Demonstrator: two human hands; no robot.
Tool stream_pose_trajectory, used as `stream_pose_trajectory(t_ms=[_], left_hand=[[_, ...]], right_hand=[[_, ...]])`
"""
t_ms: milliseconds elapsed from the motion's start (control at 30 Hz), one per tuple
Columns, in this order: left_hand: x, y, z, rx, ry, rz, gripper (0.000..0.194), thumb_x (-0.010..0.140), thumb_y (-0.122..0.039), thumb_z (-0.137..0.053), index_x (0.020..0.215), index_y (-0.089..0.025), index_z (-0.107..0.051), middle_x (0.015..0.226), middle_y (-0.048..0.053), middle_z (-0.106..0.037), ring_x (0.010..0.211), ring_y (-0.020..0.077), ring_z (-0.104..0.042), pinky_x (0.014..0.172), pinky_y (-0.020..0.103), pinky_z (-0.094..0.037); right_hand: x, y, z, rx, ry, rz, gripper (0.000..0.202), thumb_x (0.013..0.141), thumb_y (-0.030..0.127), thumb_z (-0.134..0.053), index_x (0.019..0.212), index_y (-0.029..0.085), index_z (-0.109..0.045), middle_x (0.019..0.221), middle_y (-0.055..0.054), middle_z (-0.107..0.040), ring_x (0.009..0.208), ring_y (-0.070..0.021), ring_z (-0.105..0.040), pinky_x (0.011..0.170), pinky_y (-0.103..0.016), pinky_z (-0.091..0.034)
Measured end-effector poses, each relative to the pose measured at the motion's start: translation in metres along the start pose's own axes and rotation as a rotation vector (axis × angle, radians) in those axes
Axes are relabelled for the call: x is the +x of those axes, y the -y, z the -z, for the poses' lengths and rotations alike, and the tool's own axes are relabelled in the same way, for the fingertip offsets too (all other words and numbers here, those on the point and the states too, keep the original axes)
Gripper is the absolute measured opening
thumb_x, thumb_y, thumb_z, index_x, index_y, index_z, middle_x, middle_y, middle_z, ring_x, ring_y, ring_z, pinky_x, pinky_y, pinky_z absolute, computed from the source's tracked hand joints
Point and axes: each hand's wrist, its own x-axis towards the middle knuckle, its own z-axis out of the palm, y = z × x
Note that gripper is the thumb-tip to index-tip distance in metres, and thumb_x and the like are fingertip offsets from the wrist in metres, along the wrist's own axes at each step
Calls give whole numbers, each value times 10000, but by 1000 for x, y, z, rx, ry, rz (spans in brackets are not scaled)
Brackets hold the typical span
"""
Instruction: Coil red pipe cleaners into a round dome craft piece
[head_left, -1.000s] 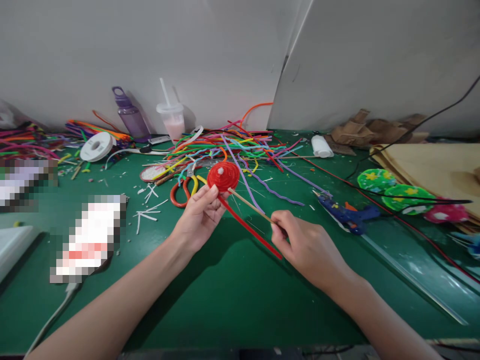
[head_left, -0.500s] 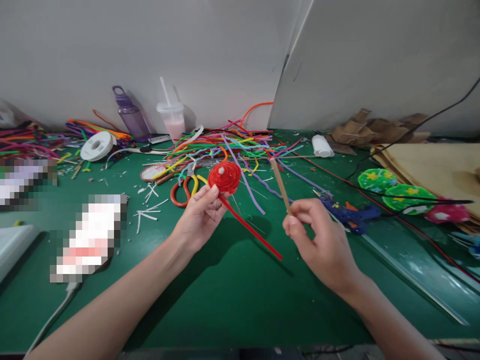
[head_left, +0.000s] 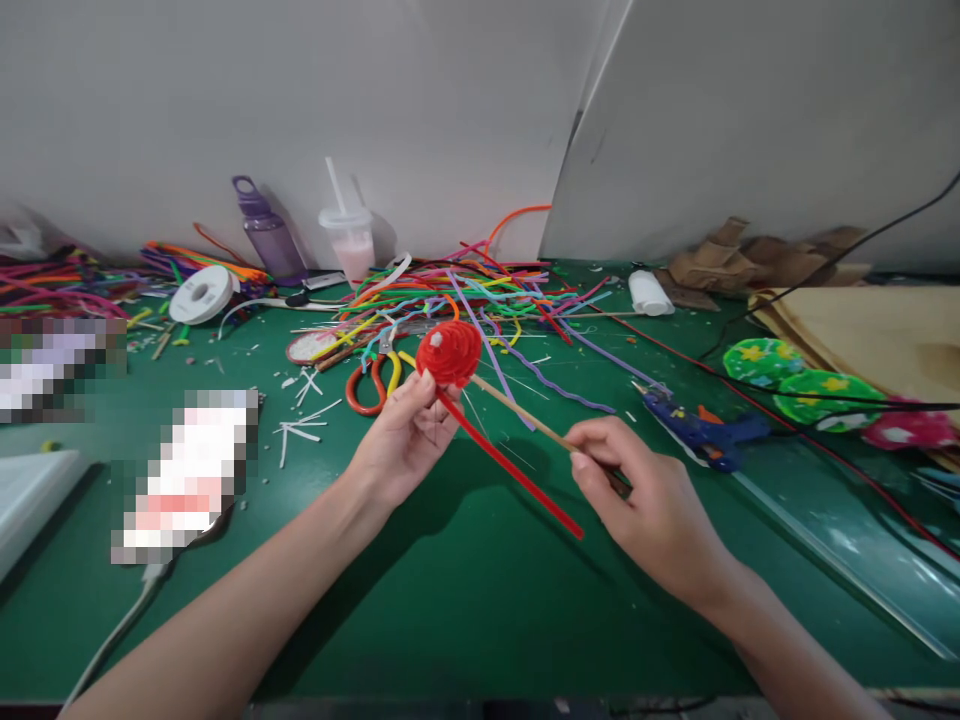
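Nearest you, the bare green counter runs beneath both forearms. Your right hand has swung the wooden stick back down: half a second ago it pointed up, apart from the coil, and now it slants leftward, its far end at the lower right edge of the red fuzzy coil. Whether the tip touches the coil or lies just behind it, you cannot tell. Your right thumb and index finger are closed on the near part of the stick, the other fingers curled in.

Your left hand still pinches the coil by its lower edge, between thumb and fingers, holding it above the counter near the middle of the view. The pale tuft still shows on its face. The straight red pipe cleaner trails from below the coil toward your right hand, its free end a little further right and lower in view than before.

To the left, a pixelated object lies with a white cable at its near end. To the right are a blue glue gun and a long clear rod. Past your left hand lie scissors with orange and yellow handles, and white scraps. Farther off, loose colored pipe cleaners spread between a white spool and a white roll. A purple bottle and a lidded cup stand before the wall.
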Motion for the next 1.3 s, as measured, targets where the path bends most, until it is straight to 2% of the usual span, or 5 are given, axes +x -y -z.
stream_pose_trajectory(t_ms=[500, 800, 1000, 1200, 1300], left_hand=[[-2, 1, -3, 21, 22, -15, 68, 819, -94, -618, 777, -144, -638, 686, 6, -658, 576, 64, -638, 574, 129, -542], [0, 1, -2, -3, 24, -16, 66, 811, -88, -626, 780, -143, -643, 697, 6, -661, 598, 67, -645, 574, 126, -540], [0, 1, -1, -13, 3, -15, 81, 801, -83, -635, 755, -151, -634, 693, -4, -663, 594, 66, -647, 585, 128, -543], [2, 3, 2, -14, 72, -39, 100, 772, -82, -669, 726, -162, -629, 708, -2, -682, 631, 74, -666, 601, 128, -544], [3, 4, 4, -10, 69, -42, 90, 779, -80, -661, 744, -159, -636, 711, -2, -687, 619, 71, -663, 599, 131, -544]], right_hand=[[2, -2, 7, -153, 27, 123, 116, 916, 198, -459, 982, 221, -552, 612, 54, -596, 438, -83, -512, 466, -198, -392], [-1, 2, 12, -117, -174, 138, 91, 884, 163, -524, 943, 219, -565, 761, -1, -695, 640, -134, -686, 521, -202, -500], [0, 2, 10, -188, -189, 248, 201, 909, 153, -519, 1069, 225, -615, 858, -18, -745, 738, -163, -724, 663, -266, -573], [-1, 2, 6, -213, -275, 328, 247, 878, 50, -516, 976, 237, -644, 887, -21, -744, 815, -177, -718, 731, -304, -575], [-2, 7, 8, -159, -328, 255, 213, 864, 69, -558, 942, 241, -656, 885, -28, -733, 808, -187, -703, 722, -323, -560]])
